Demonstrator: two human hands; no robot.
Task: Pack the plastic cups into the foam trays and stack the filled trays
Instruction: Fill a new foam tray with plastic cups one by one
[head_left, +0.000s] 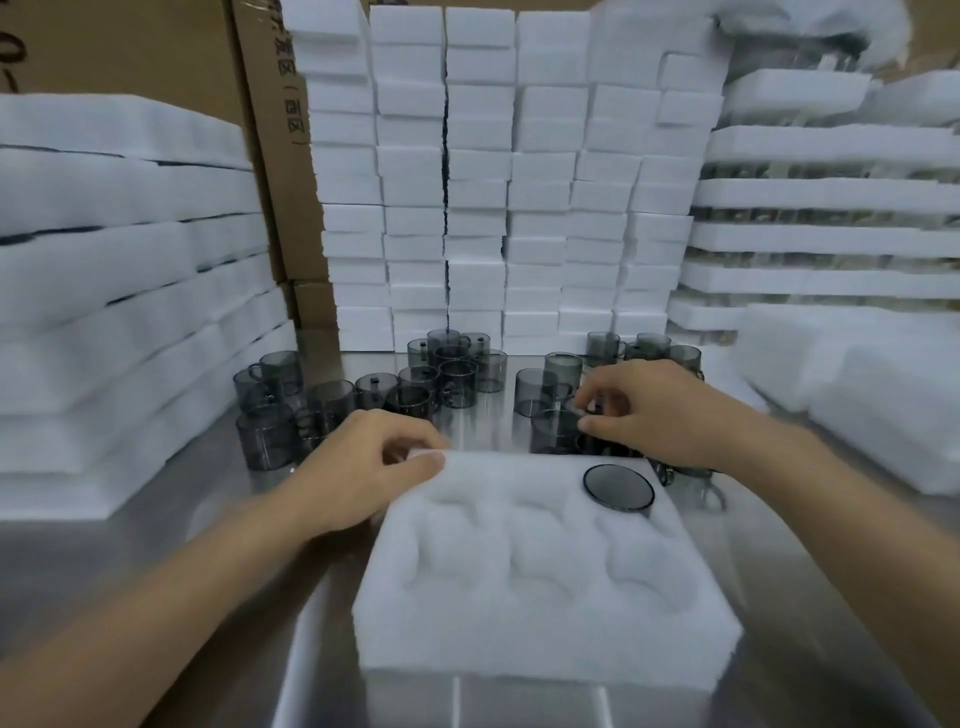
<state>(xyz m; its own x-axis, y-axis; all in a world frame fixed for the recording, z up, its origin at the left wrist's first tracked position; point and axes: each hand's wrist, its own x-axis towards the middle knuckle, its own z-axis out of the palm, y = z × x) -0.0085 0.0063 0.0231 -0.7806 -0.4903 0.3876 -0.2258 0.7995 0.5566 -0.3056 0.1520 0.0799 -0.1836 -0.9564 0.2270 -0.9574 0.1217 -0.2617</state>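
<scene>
Head view: my left fingers (408, 437) pinch the far-left corner of the foam tray (519, 629) on the bench (488, 426). My right fingers (597, 396) grip a smoky plastic cup (575, 407) just beyond the tray. A seated cup (618, 487) fills the tray pocket directly below them.

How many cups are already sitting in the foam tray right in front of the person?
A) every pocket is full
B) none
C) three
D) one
D: a single cup sits in the tray, in its far right pocket, and the other pockets in view are empty.
</scene>
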